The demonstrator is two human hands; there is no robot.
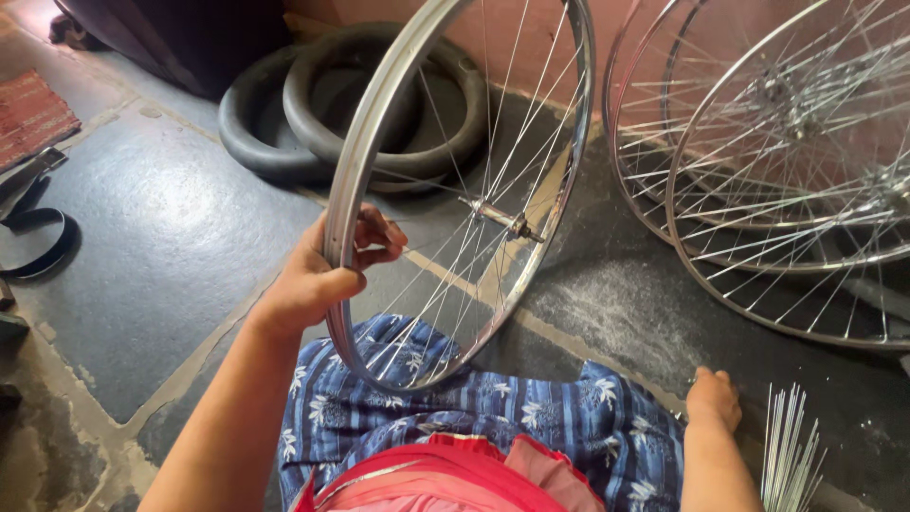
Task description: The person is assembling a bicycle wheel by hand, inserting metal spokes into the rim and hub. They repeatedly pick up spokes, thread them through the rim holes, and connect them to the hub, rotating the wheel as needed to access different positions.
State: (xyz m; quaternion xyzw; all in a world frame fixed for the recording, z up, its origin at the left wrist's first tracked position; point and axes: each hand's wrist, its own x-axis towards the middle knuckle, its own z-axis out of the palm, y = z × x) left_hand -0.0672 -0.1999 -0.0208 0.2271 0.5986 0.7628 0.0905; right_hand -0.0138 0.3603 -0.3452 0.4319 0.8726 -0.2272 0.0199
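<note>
The left hand [318,275] is wrapped around the rim of a spoked bicycle wheel [379,142], thumb on the near side and fingers [379,237] curled through between the spokes — a firm clasp on the polished metal hoop; the wheel stands nearly upright, tilted a little away, its lowest part resting on the blue patterned cloth [531,417] that covers the person's lap; the hub [502,220] with its short axle sits at the centre of the thin silver spokes, and the top of the rim runs out of view at the upper edge.

The right hand [713,396] is down on the dark stone floor [171,237], just beside the edge of the blue cloth; it is seen from behind the knuckles, so whether the fingers are spread or curled on something cannot be told; just to its right lies a bundle of loose spokes [787,455], thin bright wires fanned slightly upward.

Behind the held wheel, two black rubber tyres [275,142] lie overlapping on the floor near the wall; to the right, several more spoked wheels [787,171] lean and lie stacked over one another, well apart from the left hand; at the far left edge a dark strap loop [38,246] lies on the floor — beyond it, a reddish woven mat [28,114]; a red garment [445,474] shows at the bottom, over the blue cloth.
</note>
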